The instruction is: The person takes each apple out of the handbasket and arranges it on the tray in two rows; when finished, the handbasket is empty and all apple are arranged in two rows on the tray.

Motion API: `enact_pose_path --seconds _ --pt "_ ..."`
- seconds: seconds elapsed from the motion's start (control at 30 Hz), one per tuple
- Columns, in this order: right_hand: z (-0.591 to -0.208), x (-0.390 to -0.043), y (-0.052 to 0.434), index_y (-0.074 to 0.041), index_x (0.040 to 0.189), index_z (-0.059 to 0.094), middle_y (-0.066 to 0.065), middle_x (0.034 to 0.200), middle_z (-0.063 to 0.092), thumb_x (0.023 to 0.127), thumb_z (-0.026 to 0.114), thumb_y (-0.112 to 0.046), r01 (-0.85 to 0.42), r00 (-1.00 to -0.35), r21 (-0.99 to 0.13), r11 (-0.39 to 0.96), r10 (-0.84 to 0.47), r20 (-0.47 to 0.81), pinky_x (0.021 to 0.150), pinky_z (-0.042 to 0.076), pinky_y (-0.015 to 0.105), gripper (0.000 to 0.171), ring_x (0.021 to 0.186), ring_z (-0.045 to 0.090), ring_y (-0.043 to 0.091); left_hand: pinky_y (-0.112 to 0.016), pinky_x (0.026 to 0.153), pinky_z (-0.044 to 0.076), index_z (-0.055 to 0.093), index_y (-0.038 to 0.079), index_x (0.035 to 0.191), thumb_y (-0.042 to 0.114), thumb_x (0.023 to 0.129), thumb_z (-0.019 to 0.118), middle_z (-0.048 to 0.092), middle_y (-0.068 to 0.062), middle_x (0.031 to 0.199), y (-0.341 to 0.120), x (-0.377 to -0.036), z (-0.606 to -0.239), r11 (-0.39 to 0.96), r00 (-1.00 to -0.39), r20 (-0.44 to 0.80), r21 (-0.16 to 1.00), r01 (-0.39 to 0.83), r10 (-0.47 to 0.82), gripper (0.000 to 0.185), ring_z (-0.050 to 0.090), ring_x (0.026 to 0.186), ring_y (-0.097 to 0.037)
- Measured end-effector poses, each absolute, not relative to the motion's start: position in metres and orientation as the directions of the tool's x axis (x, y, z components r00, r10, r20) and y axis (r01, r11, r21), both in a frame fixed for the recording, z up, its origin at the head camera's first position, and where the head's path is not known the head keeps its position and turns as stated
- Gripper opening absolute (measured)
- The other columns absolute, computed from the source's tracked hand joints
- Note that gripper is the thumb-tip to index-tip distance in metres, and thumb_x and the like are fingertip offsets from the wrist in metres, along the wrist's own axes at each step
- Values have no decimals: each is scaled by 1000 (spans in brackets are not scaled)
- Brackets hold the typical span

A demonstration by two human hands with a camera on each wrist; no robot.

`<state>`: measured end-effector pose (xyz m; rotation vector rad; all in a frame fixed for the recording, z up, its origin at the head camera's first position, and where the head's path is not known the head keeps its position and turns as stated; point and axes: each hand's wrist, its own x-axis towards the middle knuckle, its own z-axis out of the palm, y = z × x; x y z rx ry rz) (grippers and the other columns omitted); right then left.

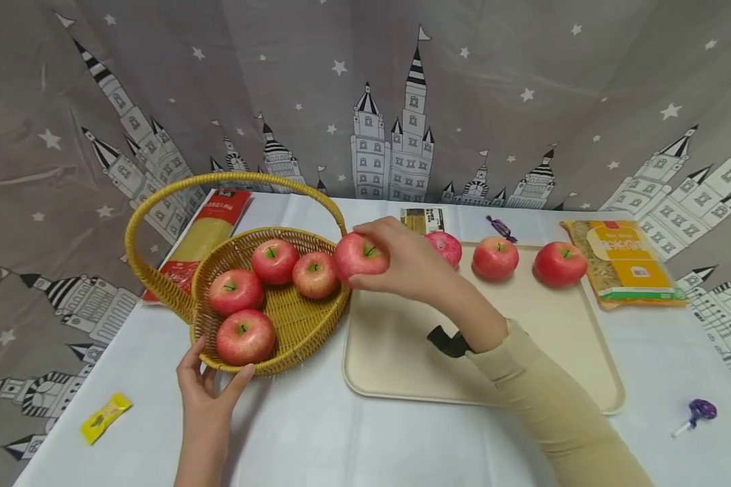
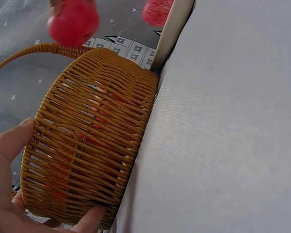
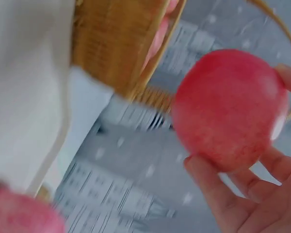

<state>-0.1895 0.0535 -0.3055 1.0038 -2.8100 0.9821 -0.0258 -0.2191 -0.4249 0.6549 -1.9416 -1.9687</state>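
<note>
My right hand (image 1: 405, 260) grips a red apple (image 1: 361, 256) in the air by the right rim of the wicker basket (image 1: 307, 346). In the right wrist view, fingertips and thumb lie around that apple (image 3: 230, 109). Several apples (image 1: 246, 337) rest inside the basket, whose tall handle (image 1: 231, 177) arches over the back. At the basket's near left side, my left hand (image 1: 210, 392) holds the rim. The left wrist view has the thumb (image 2: 14, 138) on the woven side (image 2: 92, 131) and fingertips lower down. Three apples (image 1: 495, 258) sit along the far side of the beige tray (image 1: 402, 365).
Behind the basket lies a red-and-yellow packet (image 1: 216, 226); right of the tray is an orange food packet (image 1: 627, 260). A purple-wrapped candy (image 1: 501, 228) and a small card-like packet (image 1: 423, 220) lie beyond the tray. A yellow candy (image 1: 106, 417) and a purple lollipop (image 1: 700, 411) lie near the sides.
</note>
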Motion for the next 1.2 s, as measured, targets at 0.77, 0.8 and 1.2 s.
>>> enact_pose_path --seconds 0.77,0.8,1.2 --pt "-389 -266 37 -8 140 46 12 132 51 80 75 -41 -380 -907 -513 770 -419 44 97 45 42 75 116 52 28 -16 102 35 19 25 148 4 86 72 8 2 155 -221 -25 -427 -30 -853 -126 991 -128 -506 85 16 139 -19" --pt "-391 -266 38 -8 142 45 12 135 49 81 74 -41 -376 -908 -530 760 -415 48 99 44 41 75 120 50 27 -16 102 36 18 26 148 5 86 73 8 2 156 -222 -25 -427 -30 -853 -133 990 -137 -505 86 15 140 -19" --pt "-354 -206 47 -11 132 55 7 128 56 89 68 -32 -522 -849 -585 620 -445 285 96 47 38 49 116 53 22 -26 113 24 20 25 148 3 86 72 9 2 156 -221 -26 -425 -24 -854 -123 991 -129 -506 84 16 141 -21"
